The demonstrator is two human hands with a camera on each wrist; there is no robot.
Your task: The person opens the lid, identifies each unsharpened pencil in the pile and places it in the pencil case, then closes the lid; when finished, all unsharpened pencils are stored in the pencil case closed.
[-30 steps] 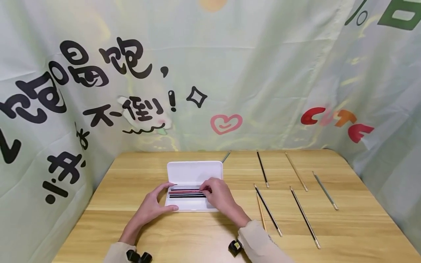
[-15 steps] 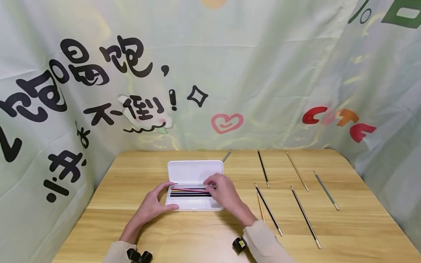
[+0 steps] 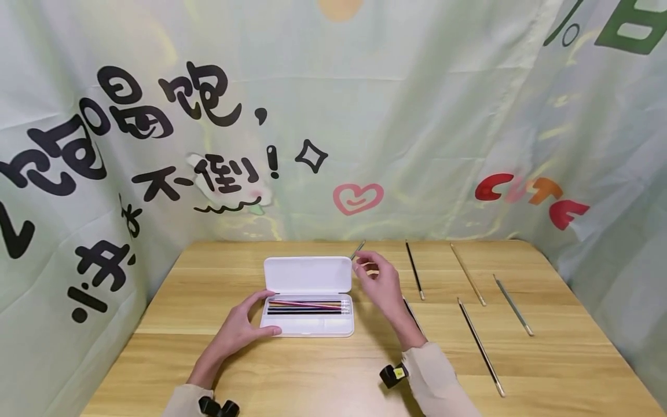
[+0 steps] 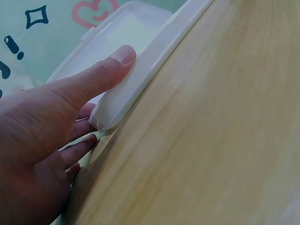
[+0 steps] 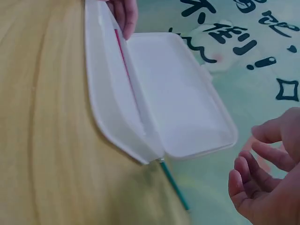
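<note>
A white pencil case [image 3: 312, 327] stands open with its lid [image 3: 307, 275] tipped back, and several pencils [image 3: 304, 307] lie side by side in it. My left hand [image 3: 237, 324] grips the case's left end. In the left wrist view the thumb [image 4: 110, 70] presses on the near wall, with the other fingers around the end. My right hand [image 3: 384, 286] hovers right of the lid, its fingers loosely bent and holding nothing. Closest to its fingertips is a green pencil [image 3: 358, 249], partly behind the lid; the right wrist view shows this pencil [image 5: 174, 185] beyond the case's corner.
On the right of the wooden table [image 3: 312, 376] lie several loose pencils, among them a black one [image 3: 414, 270], a natural-wood one [image 3: 468, 274], a grey-green one [image 3: 513, 304] and a long dark one [image 3: 482, 347]. A printed curtain [image 3: 417, 145] hangs behind.
The right hand has let go of a pencil in the case and moved right and back, out past the lid. The left hand has stayed at the case's left end.
</note>
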